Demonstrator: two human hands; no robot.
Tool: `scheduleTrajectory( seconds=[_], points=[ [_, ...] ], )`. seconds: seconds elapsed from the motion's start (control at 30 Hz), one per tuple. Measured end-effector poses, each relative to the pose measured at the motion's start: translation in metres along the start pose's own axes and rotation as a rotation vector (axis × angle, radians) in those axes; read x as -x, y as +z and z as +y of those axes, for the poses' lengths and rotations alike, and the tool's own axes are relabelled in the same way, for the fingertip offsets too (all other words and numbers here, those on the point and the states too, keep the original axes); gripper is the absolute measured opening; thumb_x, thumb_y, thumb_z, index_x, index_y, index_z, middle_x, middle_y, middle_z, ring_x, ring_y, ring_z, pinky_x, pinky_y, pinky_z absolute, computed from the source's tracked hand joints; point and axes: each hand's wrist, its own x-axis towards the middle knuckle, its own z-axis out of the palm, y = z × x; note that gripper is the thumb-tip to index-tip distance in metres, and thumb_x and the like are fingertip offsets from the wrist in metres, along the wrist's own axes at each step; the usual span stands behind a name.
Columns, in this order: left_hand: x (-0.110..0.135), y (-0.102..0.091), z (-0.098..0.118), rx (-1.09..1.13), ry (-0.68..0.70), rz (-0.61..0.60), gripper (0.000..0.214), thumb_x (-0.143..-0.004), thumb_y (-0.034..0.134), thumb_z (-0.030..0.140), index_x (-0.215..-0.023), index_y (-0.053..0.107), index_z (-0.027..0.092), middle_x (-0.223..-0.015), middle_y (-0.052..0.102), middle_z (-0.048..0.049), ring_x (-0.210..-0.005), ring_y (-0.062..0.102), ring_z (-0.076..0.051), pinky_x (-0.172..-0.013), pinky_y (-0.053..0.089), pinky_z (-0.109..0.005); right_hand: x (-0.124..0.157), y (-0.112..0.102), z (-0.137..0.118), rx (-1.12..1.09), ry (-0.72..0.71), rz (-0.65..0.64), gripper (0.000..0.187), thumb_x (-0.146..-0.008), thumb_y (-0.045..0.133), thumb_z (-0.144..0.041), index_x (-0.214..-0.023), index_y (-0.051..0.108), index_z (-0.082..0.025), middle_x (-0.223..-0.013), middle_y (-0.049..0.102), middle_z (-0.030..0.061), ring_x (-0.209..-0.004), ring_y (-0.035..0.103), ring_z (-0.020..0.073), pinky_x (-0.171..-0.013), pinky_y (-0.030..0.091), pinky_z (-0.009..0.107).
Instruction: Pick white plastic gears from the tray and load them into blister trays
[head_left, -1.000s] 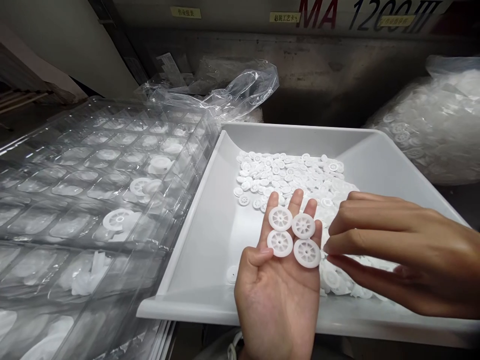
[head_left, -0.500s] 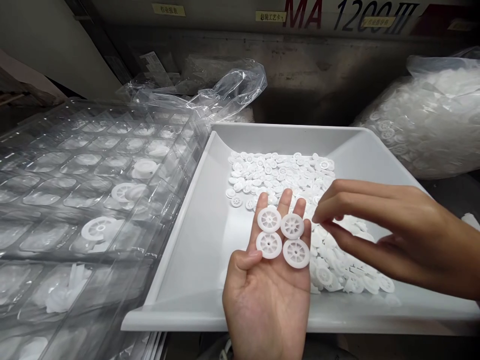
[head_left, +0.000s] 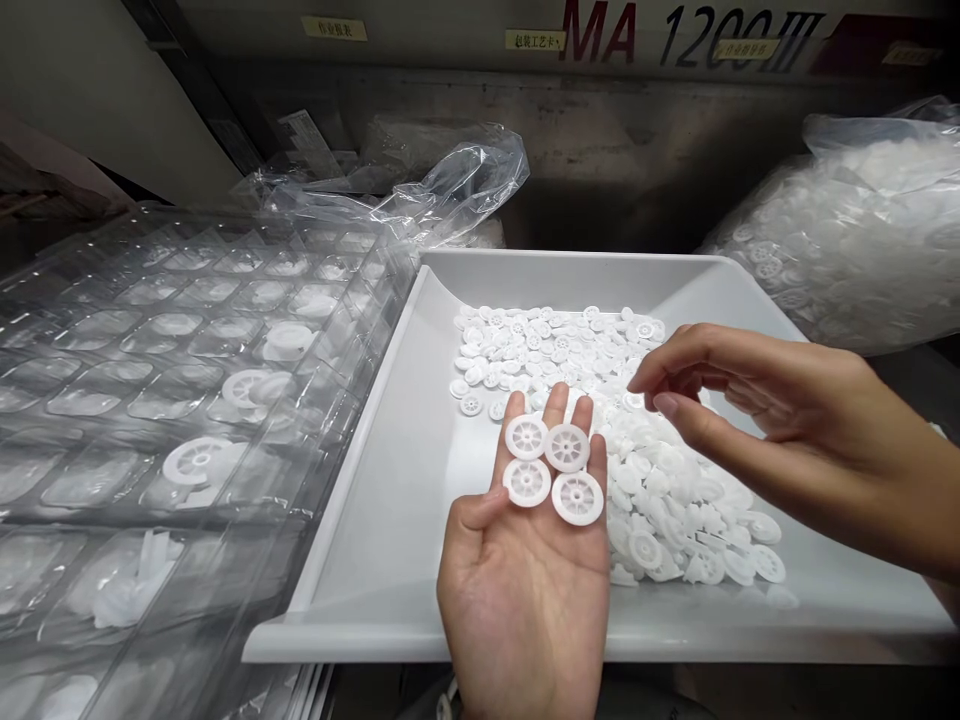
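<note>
Head view looking down on four white plastic spoked wheels lying flat in a two-by-two group across the open left hand, its fingers slightly spread, its thumb bending in beside the nearest wheel, and nothing being pinched. Right hand hovering just above a heap of matching wheels, with curling fingertips and thumb held apart, closing on nothing. Gathering wheels onto the palm appearing to be the step in hand, with that open pinch seeming to call for closing on a single wheel from the heap. Shallow white tray bearing the heap and spreading beneath both hands. Clear plastic blister tray lying just beside its left edge, a few white wheels resting in its pockets. Bulging clear plastic bag of white wheels sitting beyond the tray's far right corner.
</note>
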Motion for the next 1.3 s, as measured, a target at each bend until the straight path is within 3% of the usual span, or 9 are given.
scheduleTrajectory(
  seconds=[0.37, 0.53, 0.63, 0.77, 0.83, 0.9, 1.0, 1.07, 1.3],
  points=[
    [0.001, -0.001, 0.000, -0.030, 0.009, 0.031, 0.063, -0.083, 0.044, 0.025, -0.144, 0.035, 0.014, -0.136, 0.055, -0.0133, -0.127, 0.048, -0.028, -0.107, 0.043, -0.038, -0.001, 0.007, -0.003, -0.057, 0.062, -0.008, 0.015, -0.088, 0.057, -0.026, -0.102, 0.059, -0.030, -0.094, 0.062, -0.0066, -0.082, 0.058, 0.0080, -0.063, 0.046, 0.014],
    [0.001, -0.001, 0.000, -0.081, 0.018, 0.022, 0.058, -0.085, 0.042, 0.030, -0.142, 0.039, 0.019, -0.136, 0.056, -0.0094, -0.127, 0.049, -0.025, -0.108, 0.041, -0.037, -0.001, 0.016, -0.003, -0.204, 0.196, 0.022, 0.022, -0.091, 0.055, -0.035, -0.112, 0.058, -0.034, -0.109, 0.061, -0.0059, -0.099, 0.057, 0.0120, -0.083, 0.049, 0.021],
    [0.001, 0.001, -0.010, -0.261, 0.115, 0.039, 0.052, -0.088, 0.038, 0.040, -0.137, 0.047, 0.026, -0.138, 0.053, -0.0046, -0.130, 0.046, -0.023, -0.108, 0.041, -0.035, 0.004, 0.039, -0.011, -0.516, 0.383, 0.084, 0.038, -0.091, 0.047, -0.055, -0.126, 0.051, -0.039, -0.134, 0.050, -0.0059, -0.125, 0.045, 0.0185, -0.106, 0.039, 0.035],
    [0.008, 0.002, -0.030, -1.009, 0.500, -0.102, 0.046, -0.090, 0.040, 0.039, -0.134, 0.049, 0.039, -0.148, 0.039, 0.0098, -0.142, 0.025, -0.024, -0.119, 0.020, -0.039, 0.010, 0.074, -0.040, -1.150, 0.569, 0.232, 0.045, -0.089, 0.042, -0.061, -0.129, 0.050, -0.042, -0.143, 0.043, -0.0099, -0.140, 0.027, 0.0198, -0.119, 0.015, 0.044],
    [0.013, 0.002, -0.034, -1.395, 0.670, -0.213, 0.049, -0.091, 0.040, 0.034, -0.140, 0.040, 0.039, -0.151, 0.033, 0.0113, -0.144, 0.019, -0.025, -0.121, 0.009, -0.040, 0.010, 0.085, -0.053, -1.503, 0.588, 0.297, 0.046, -0.090, 0.040, -0.056, -0.129, 0.053, -0.036, -0.139, 0.048, -0.0052, -0.137, 0.035, 0.0215, -0.117, 0.021, 0.046],
    [0.016, 0.000, -0.031, -1.560, 0.727, -0.283, 0.052, -0.093, 0.038, 0.033, -0.144, 0.033, 0.035, -0.152, 0.031, 0.0084, -0.144, 0.019, -0.026, -0.121, 0.009, -0.043, 0.009, 0.090, -0.061, -1.824, 0.604, 0.385, 0.051, -0.089, 0.036, -0.054, -0.130, 0.053, -0.028, -0.136, 0.052, 0.0002, -0.133, 0.041, 0.0231, -0.114, 0.027, 0.047],
    [0.018, -0.004, -0.018, -1.374, 0.689, -0.247, 0.048, -0.094, 0.039, 0.029, -0.141, 0.039, 0.038, -0.151, 0.035, 0.0078, -0.142, 0.025, -0.021, -0.118, 0.021, -0.036, 0.009, 0.096, -0.065, -2.155, 0.614, 0.559, 0.056, -0.088, 0.037, -0.053, -0.135, 0.048, -0.024, -0.137, 0.052, 0.0022, -0.131, 0.045, 0.0215, -0.114, 0.030, 0.043],
    [0.017, -0.005, -0.008, -1.142, 0.623, -0.170, 0.044, -0.094, 0.041, 0.025, -0.135, 0.046, 0.039, -0.148, 0.041, 0.0082, -0.140, 0.030, -0.017, -0.114, 0.029, -0.028, 0.013, 0.101, -0.066, -2.290, 0.525, 0.612, 0.058, -0.088, 0.040, -0.053, -0.137, 0.045, -0.023, -0.139, 0.050, 0.0020, -0.131, 0.045, 0.0193, -0.114, 0.030, 0.038],
    [0.026, 0.005, -0.004, -0.733, 0.421, 0.011, 0.045, -0.089, 0.042, 0.008, -0.126, 0.054, 0.030, -0.139, 0.053, 0.0042, -0.135, 0.038, -0.012, -0.111, 0.033, -0.023, 0.031, 0.113, -0.069, -2.340, 0.199, 0.570, 0.062, -0.090, 0.031, -0.059, -0.140, 0.041, -0.023, -0.151, 0.033, 0.0022, -0.138, 0.032, 0.0178, -0.117, 0.023, 0.035]
  ],
)
